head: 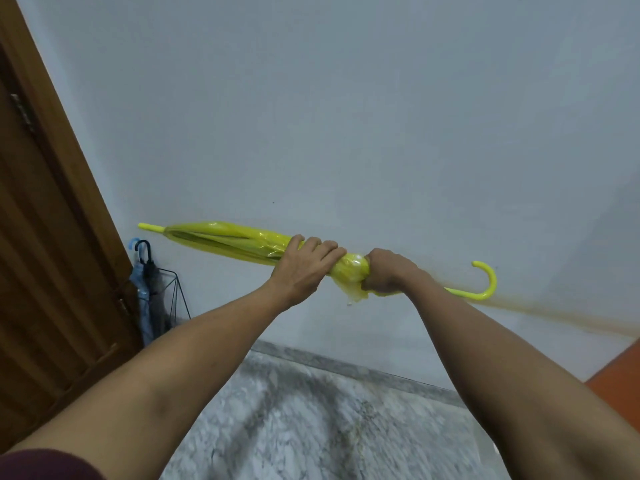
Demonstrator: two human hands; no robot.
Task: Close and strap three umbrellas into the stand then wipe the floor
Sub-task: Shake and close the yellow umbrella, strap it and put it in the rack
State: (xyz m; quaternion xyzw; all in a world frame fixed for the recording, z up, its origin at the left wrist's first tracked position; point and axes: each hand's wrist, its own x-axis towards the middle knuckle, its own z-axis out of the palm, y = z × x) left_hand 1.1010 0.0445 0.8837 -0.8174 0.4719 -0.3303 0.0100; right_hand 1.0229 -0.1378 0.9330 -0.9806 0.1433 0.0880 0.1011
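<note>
A closed yellow umbrella (225, 240) lies level in the air in front of the wall, tip to the left, hooked handle (486, 282) to the right. My left hand (304, 268) grips the folded canopy near its lower end. My right hand (384, 271) grips the bunched canopy edge right beside it. A black wire umbrella stand (178, 292) sits in the corner at the left. It holds a blue umbrella (140, 292) and a dark umbrella (154, 285), both closed, handles up.
A brown wooden door (45, 254) fills the left side. A pale wall (346, 116) is straight ahead. Grey marbled floor (311, 410) lies below my arms. Something orange (620, 375) shows at the right edge.
</note>
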